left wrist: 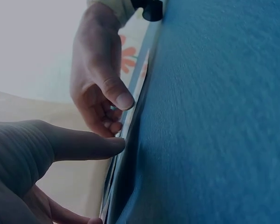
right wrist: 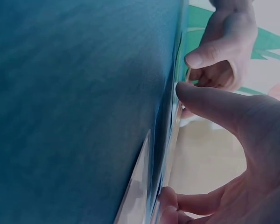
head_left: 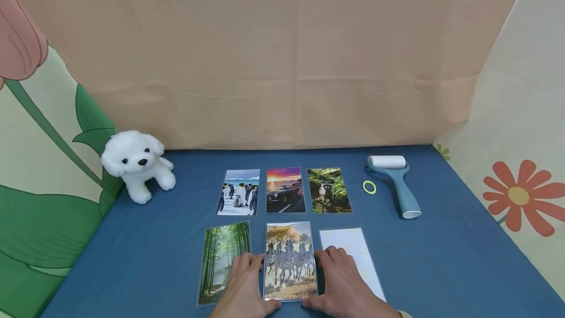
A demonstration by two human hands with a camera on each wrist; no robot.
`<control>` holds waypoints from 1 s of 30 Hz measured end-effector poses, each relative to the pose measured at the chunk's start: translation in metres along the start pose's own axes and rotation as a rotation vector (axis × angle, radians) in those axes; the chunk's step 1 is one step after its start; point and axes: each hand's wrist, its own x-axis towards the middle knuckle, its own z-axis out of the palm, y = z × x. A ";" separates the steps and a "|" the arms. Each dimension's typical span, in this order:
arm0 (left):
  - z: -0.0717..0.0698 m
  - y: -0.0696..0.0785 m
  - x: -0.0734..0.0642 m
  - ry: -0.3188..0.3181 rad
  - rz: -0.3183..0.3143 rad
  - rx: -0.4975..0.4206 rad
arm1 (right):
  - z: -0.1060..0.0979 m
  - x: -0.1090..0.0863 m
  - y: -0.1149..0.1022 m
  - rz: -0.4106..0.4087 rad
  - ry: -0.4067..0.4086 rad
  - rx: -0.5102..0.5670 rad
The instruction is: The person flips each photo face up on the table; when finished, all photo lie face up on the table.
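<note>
A zebra picture card (head_left: 290, 261) lies upright in the front row, between my hands in the head view. My left hand (head_left: 245, 283) is at its left edge, the thumb near the lower left corner. On the other side, my right hand (head_left: 342, 281) has its fingers at the right edge and its thumb by the lower right corner. Fingers of both hands look fairly straight. Under my left hand is part of a bamboo forest card (head_left: 216, 259). My right hand partly covers a pale, whitish card (head_left: 353, 244). From the wrist views, thumb tips touch the card's near edge.
Behind lie a penguin card (head_left: 240, 193), a sunset car card (head_left: 284, 193) and a raccoon card (head_left: 327, 193). Right of them are a yellow-green ring (head_left: 369, 187) and a blue-handled lint roller (head_left: 399, 185). A white plush dog (head_left: 139, 163) sits back left on the blue cloth (head_left: 145, 249).
</note>
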 end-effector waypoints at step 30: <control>-0.001 0.000 0.004 -0.041 0.126 0.237 | 0.003 -0.004 -0.001 -0.112 0.052 -0.311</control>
